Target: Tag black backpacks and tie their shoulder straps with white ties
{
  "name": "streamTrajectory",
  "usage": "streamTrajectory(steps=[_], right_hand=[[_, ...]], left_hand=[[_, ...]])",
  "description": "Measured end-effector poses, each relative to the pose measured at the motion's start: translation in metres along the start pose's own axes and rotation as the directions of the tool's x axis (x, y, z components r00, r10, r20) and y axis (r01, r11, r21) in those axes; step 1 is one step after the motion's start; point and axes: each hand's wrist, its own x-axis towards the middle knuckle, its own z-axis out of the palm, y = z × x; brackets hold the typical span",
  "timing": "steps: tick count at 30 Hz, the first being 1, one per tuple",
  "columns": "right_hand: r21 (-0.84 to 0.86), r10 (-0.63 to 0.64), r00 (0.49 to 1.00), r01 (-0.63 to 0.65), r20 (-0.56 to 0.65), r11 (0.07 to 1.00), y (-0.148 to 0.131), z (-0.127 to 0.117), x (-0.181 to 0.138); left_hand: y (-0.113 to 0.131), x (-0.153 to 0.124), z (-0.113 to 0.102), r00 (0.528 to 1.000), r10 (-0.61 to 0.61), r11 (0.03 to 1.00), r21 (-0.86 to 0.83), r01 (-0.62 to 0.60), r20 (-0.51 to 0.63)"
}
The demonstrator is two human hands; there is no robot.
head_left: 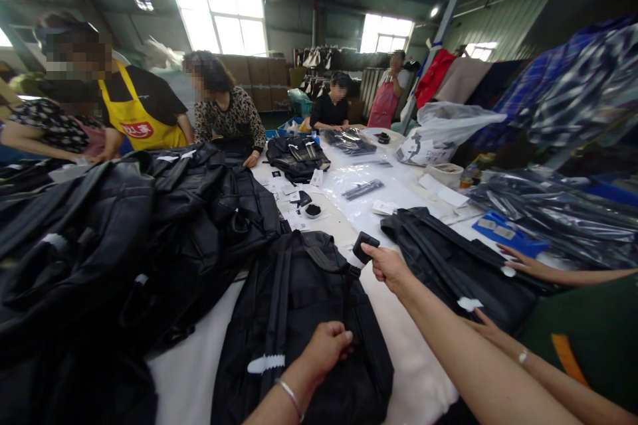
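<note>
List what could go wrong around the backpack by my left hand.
Your right hand grips the small black square near one edge, so it might slip. The bowl of black bits stands just beyond the backpack and could get knocked. The bags heaped alongside might slide against the backpack.

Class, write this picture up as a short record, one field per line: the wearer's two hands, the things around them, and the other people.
Left hand: curled over the near bag; unclear if it grips anything
Right hand: holds a small black piece
Near bag: black, with a white slip on a strap
To its left: pile of black bags
To its right: second bag, a co-worker's hands at it
Further off: bowl of black bits
Others: several people around the table
</note>
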Motion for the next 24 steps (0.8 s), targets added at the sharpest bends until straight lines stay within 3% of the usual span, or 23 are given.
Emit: streamTrajectory(steps=[11, 24], right_hand=[[-0.009, 0.098, 0.995, -0.098, 0.001, 0.995, 0.007, 0.003, 0.012], [0.009, 0.127, 0.992, -0.127, 0.018, 0.992, 0.011, 0.000, 0.013]], left_hand=[[-0.001, 0.000, -0.003, 1.000, -0.010, 1.000, 0.001, 0.010, 0.004], [-0.004, 0.004, -0.004, 1.000, -0.007, 1.000, 0.018, 0.007, 0.000]])
